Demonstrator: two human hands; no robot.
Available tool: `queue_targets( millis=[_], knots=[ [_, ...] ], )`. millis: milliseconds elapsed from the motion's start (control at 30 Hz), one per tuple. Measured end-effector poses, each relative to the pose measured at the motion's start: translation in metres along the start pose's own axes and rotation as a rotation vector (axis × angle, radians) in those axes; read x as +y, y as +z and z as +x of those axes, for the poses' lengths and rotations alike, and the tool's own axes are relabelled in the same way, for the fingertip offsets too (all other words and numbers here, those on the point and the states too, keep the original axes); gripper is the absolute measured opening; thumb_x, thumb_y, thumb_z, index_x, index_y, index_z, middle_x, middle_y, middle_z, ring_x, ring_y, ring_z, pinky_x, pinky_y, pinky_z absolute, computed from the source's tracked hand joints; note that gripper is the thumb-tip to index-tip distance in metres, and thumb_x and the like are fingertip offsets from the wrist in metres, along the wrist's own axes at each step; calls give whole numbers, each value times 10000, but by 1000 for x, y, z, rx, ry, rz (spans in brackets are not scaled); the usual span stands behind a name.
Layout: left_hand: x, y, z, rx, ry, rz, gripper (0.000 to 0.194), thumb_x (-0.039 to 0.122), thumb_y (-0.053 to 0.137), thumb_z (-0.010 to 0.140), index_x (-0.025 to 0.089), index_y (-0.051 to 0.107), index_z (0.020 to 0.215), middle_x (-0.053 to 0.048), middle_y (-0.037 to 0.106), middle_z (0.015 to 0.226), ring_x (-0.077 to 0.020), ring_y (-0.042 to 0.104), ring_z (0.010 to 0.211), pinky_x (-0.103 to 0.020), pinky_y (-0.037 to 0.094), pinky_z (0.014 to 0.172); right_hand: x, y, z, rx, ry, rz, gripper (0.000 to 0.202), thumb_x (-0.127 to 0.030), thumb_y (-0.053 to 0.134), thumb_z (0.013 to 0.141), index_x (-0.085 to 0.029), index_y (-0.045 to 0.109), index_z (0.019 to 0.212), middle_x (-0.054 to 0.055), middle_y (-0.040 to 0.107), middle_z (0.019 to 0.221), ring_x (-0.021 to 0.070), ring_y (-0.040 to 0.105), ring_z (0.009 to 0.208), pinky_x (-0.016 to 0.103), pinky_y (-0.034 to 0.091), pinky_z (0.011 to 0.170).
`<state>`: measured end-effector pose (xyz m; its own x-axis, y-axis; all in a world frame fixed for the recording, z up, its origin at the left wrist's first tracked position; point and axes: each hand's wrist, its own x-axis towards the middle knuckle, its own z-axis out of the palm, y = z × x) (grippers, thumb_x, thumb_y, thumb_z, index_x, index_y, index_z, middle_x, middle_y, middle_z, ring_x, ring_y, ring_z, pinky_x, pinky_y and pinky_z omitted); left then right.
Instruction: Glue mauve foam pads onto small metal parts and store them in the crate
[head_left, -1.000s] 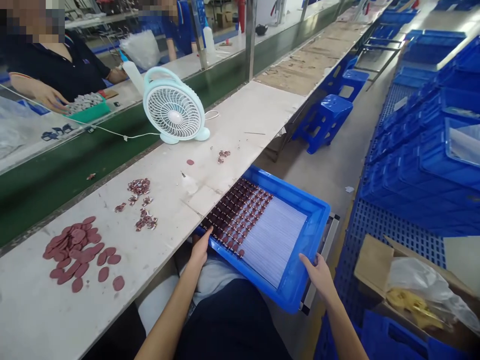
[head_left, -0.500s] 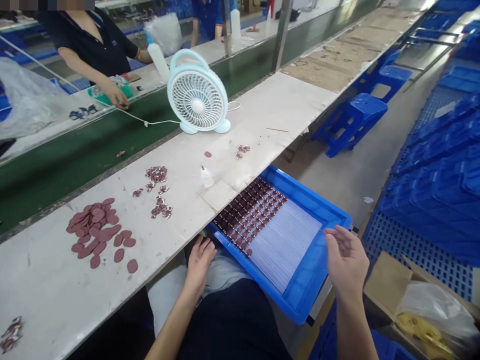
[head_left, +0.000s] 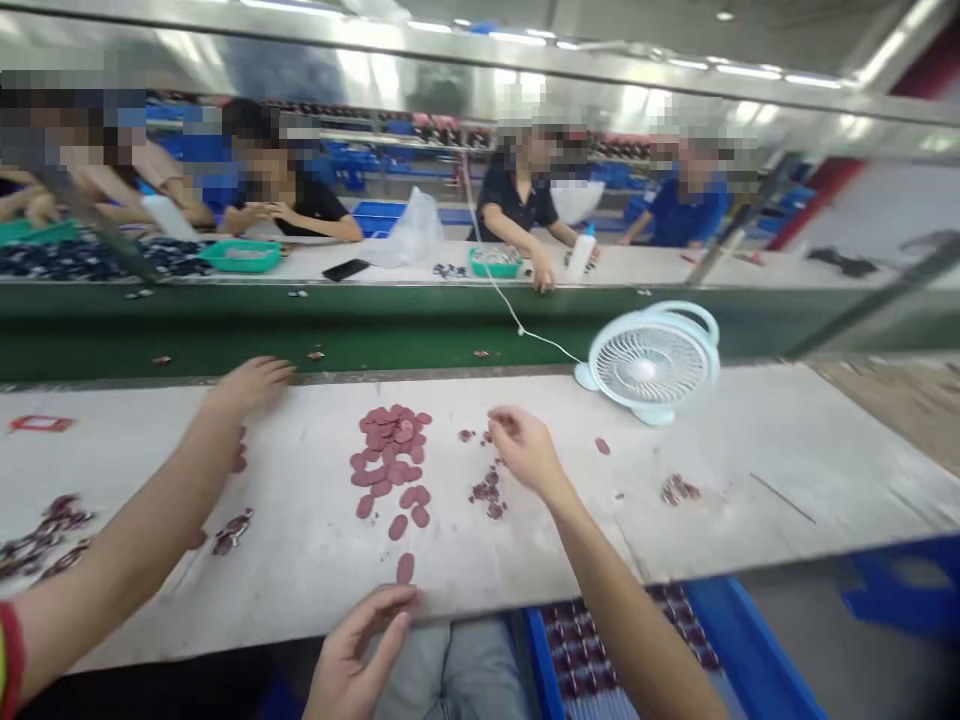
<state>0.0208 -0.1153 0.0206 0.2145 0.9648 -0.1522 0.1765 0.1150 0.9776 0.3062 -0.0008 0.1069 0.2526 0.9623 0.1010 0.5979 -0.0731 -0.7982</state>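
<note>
My left hand (head_left: 364,650) is low at the table's front edge, thumb and fingers apart, with nothing visible between them. Just beyond its fingertips lies a single dark-red oval disc (head_left: 405,568). A heap of the same oval discs (head_left: 390,450) spreads farther back. My right hand (head_left: 523,448) reaches over a loose group of small shiny red-and-silver pieces (head_left: 489,492). Its fingers are curled with the tips close together; whatever they may hold is hidden. Below the table edge, a blue tray (head_left: 750,640) holds rows of dark-red pieces, partly covered by my right forearm.
A co-worker's arm (head_left: 150,530) crosses the table from the left. A pale blue fan (head_left: 649,365) stands back right, its cord crossing the green conveyor (head_left: 375,330). More shiny pieces (head_left: 679,488) and a thin stick (head_left: 784,498) lie to the right. Several people sit opposite.
The view has swung left and up. My right hand has gone from beside the blue tray to the small shiny pieces; my left has risen to the table edge. A co-worker's arm now shows.
</note>
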Motion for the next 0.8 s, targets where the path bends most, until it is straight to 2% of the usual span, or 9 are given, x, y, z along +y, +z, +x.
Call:
queue_targets(
  millis=[100, 167, 267, 367, 467, 533, 633, 700, 800],
  knots=[
    [7, -17, 22, 116, 17, 13, 279, 432, 659, 865, 198, 753, 984, -93, 772, 988, -242, 728, 914, -317, 589, 870, -13, 25, 113, 6, 4, -162, 324, -353, 523, 1008, -145, 595, 1246, 92, 611, 1255, 221, 637, 1087, 442, 538, 938],
    [6, -26, 32, 163, 47, 43, 260, 414, 642, 880, 196, 749, 972, -87, 769, 962, -236, 726, 903, -305, 589, 848, -14, 35, 165, -3, 31, -250, 347, -356, 571, 984, -156, 582, 1268, 104, 584, 1302, 226, 625, 1100, 447, 535, 944],
    [0, -37, 38, 163, 131, 128, 207, 352, 606, 911, 207, 735, 982, -79, 756, 983, -223, 723, 909, -279, 592, 803, -4, 43, 212, -34, 90, -351, 350, -357, 629, 950, -177, 594, 1248, 102, 606, 1277, 239, 630, 1085, 452, 553, 914],
    [-6, -46, 39, 73, 259, 257, 187, 267, 579, 930, 229, 701, 1066, -77, 736, 1045, -208, 712, 948, -266, 596, 807, 14, 43, 227, -54, 137, -421, 332, -354, 627, 951, -173, 604, 1229, 100, 613, 1263, 235, 632, 1079, 448, 551, 915],
    [-8, -49, 42, -41, 385, 481, 283, 216, 621, 903, 244, 652, 1183, -90, 701, 1151, -211, 688, 1042, -286, 586, 892, 29, 41, 215, -58, 145, -443, 320, -358, 621, 955, -170, 608, 1213, 91, 626, 1234, 231, 636, 1066, 451, 549, 913],
    [-8, -48, 46, -130, 457, 612, 331, 199, 632, 890, 241, 630, 1219, -105, 676, 1185, -220, 671, 1062, -308, 589, 890, 35, 41, 190, -80, 122, -423, 301, -345, 631, 947, -165, 617, 1188, 73, 656, 1153, 216, 651, 1010, 443, 548, 898],
    [-10, -42, 51, -238, 537, 717, 312, 164, 610, 889, 223, 630, 1194, -121, 655, 1170, -231, 658, 1003, -349, 596, 818, 37, 40, 132, -128, 80, -352, 240, -252, 703, 869, -178, 667, 1094, 40, 697, 981, 203, 659, 919, 414, 525, 907],
    [-12, -39, 53, -272, 556, 768, 273, 147, 594, 895, 215, 641, 1155, -120, 651, 1156, -231, 648, 957, -370, 588, 783, 35, 38, 86, -111, 72, -283, 268, -226, 717, 829, -202, 677, 1094, 47, 703, 997, 213, 650, 951, 393, 505, 925],
    [-13, -37, 54, -296, 577, 806, 236, 130, 560, 917, 212, 659, 1114, -112, 660, 1150, -225, 637, 950, -366, 574, 780, 33, 29, 11, -22, 114, -160, 311, -346, 636, 899, -227, 630, 1186, 64, 684, 1065, 214, 638, 972, 364, 526, 849]
  ],
)
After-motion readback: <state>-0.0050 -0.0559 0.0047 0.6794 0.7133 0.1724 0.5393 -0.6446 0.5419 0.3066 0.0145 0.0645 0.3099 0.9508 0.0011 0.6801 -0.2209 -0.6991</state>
